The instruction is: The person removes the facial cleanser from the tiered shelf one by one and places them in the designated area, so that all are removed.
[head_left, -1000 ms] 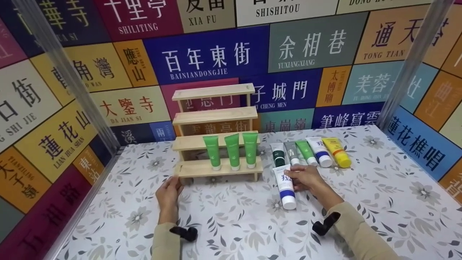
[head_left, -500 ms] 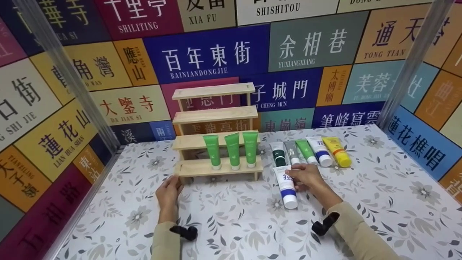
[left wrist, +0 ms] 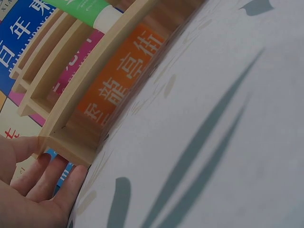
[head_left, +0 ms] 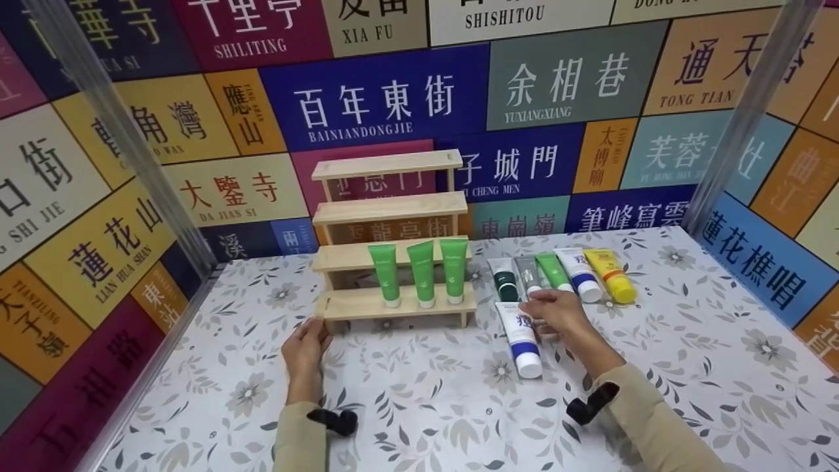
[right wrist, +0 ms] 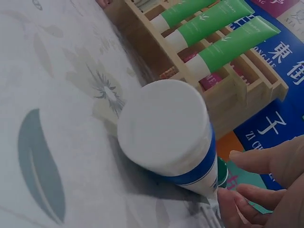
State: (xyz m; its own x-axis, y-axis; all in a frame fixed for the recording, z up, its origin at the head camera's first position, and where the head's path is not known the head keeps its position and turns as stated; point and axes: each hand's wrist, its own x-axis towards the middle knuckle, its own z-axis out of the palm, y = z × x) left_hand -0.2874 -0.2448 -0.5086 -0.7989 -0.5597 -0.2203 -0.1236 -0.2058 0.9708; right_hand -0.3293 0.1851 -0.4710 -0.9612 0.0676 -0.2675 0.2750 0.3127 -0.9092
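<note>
My left hand grips the lower left end of a tiered wooden display rack, thumb at the board's end and fingers by the leg. Three green tubes stand caps down on the lowest tier. Right of the rack, a white tube with a blue band lies on the table, its white cap towards me. My right hand is at its upper right side. In the right wrist view the thumb is apart from the tube, while fingertips touch or nearly touch its edge.
Behind the white tube several tubes lie in a row: dark green, grey, green, white and blue and yellow. Colourful sign panels stand behind the patterned tabletop.
My right thumb has come off the white tube and the hand has shifted slightly up and right. The tube has swung a little, its cap moving right. My left hand stays at the rack.
</note>
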